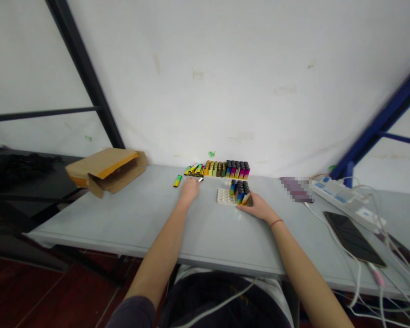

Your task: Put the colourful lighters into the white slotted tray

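My left hand reaches to the back of the table, at a loose pile of yellow-green lighters. Its fingers are closed, and the silver end of a lighter shows at their right side. One more yellow-green lighter lies alone to the left of this hand. My right hand grips the right end of a white tray with round holes, its thumb along the front edge. Upright multicoloured lighters with dark tops fill the tray's right part; holes show at its left.
Against the wall stand rows of upright lighters, yellowish ones and blue-to-pink ones. An open cardboard box lies at left. At right are a power strip, a phone, a pixelated object and white cables.
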